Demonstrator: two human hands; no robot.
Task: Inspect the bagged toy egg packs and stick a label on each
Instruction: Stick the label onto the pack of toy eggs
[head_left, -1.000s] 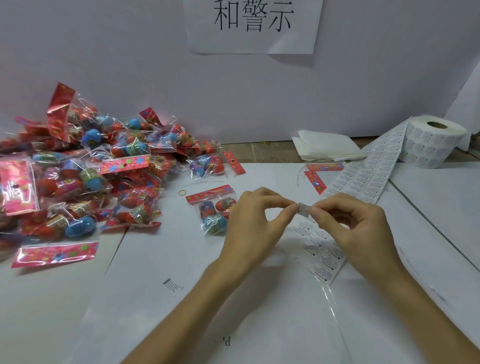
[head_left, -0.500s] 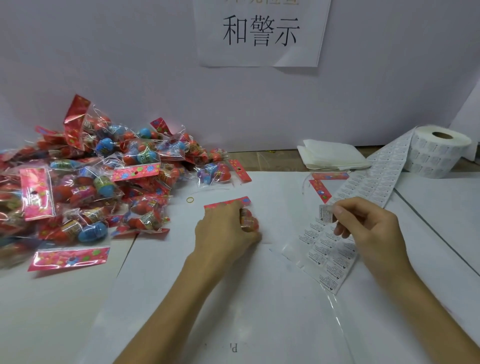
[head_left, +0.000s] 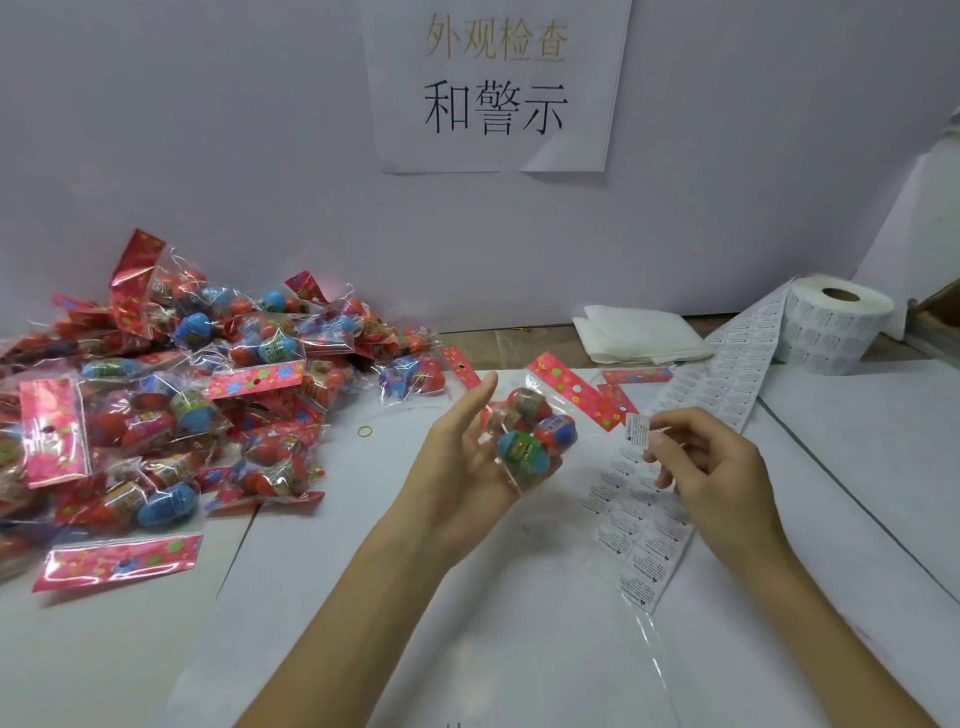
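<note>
A pile of egg packs (head_left: 182, 405) in clear bags with red headers crowds the left of the white surface (head_left: 467, 649), heaped against a pale wall (head_left: 208, 156). Just right of it lies a yellow rubber band (head_left: 365, 431). The left hand (head_left: 467, 467) is raised palm-up above the middle of the surface, its lower fingers curled under one egg pack (head_left: 535, 431) and one finger pointing up. On the wall above hangs a paper sign (head_left: 493, 88) with printed characters. The right hand (head_left: 711, 467) pinches a single label (head_left: 637, 431) at its fingertips, just beside the pack. Under it a label strip (head_left: 639, 525) runs back to a label roll (head_left: 831, 325) at far right, near folded white sheets (head_left: 639, 332).
</note>
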